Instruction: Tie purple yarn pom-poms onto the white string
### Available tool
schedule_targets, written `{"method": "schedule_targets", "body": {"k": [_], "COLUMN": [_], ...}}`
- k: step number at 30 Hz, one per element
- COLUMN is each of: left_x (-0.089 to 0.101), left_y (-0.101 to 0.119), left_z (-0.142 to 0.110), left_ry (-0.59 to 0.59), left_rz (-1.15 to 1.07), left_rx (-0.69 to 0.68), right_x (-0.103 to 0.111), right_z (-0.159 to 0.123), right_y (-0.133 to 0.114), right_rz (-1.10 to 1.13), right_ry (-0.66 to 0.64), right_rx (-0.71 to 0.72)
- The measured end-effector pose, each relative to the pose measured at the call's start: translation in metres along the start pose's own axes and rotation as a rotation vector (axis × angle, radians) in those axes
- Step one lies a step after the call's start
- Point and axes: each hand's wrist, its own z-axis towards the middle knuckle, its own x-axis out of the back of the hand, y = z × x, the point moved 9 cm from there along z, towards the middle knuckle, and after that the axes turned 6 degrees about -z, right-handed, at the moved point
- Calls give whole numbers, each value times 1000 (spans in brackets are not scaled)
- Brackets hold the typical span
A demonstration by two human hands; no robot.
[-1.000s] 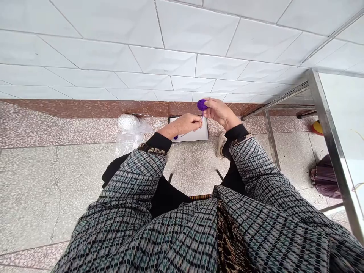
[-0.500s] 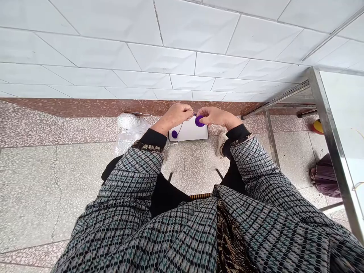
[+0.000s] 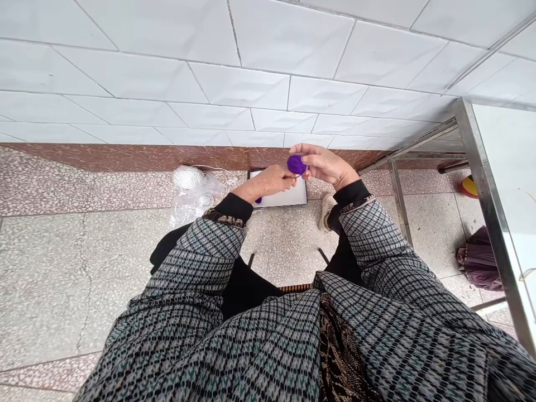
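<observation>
A purple ball of yarn (image 3: 295,165) sits in the fingers of my right hand (image 3: 329,166), which is closed around its edge. Just below and left of it, my left hand (image 3: 270,183) has its fingertips pinched together on a purple yarn strand leading to the ball. Both hands are over a shallow white tray (image 3: 288,197) with a dark rim. Inside the tray lies a second, smaller purple yarn ball (image 3: 258,200), mostly covered by my left hand.
Left of the tray, a white yarn ball (image 3: 187,178) and a clear plastic bag (image 3: 188,209) lie on the speckled floor. A tiled wall (image 3: 243,89) rises behind. To the right stands a metal-framed table (image 3: 481,162), with a dark purple cloth item (image 3: 481,259) beneath it.
My right hand has lifted and turned the purple ball, showing more of it. My left hand has moved right and down, now below the ball and covering most of the smaller one.
</observation>
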Motion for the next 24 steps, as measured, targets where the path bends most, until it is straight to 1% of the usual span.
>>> {"method": "schedule_targets", "body": {"k": [3,5,7,10,13,15,16,18,20,22,24], "left_x": [17,26,32,32,27,19,14,4,-1,1,9], "left_y": [-5,-6,-5,1,10,16,18,20,18,12,5], "left_z": [2,1,-2,-5,-8,-9,-10,-10,-8,-5,-3], "left_ry": [120,174,191,170,119,53,12,-59,-90,-55,26], "left_rz": [27,40,44,6,-41,-55,-58,-58,-53,-43,-24], "left_rx": [9,17,26,12,-44,-90,-110,-131,-122,-80,-39], "right_x": [-6,-5,-2,5,20,27,28,25,18,8,-3], "right_z": [-2,-1,2,8,14,15,15,12,6,0,-5], "right_y": [6,12,17,24,25,21,18,9,-1,-7,-7], "right_rz": [-151,-281,-397,-497,-527,-430,-341,-149,-47,-34,-93], "right_ry": [-64,-57,-28,48,216,308,320,289,222,121,7], "right_rx": [-56,-92,-128,-172,-172,-132,-101,-32,25,41,25]}}
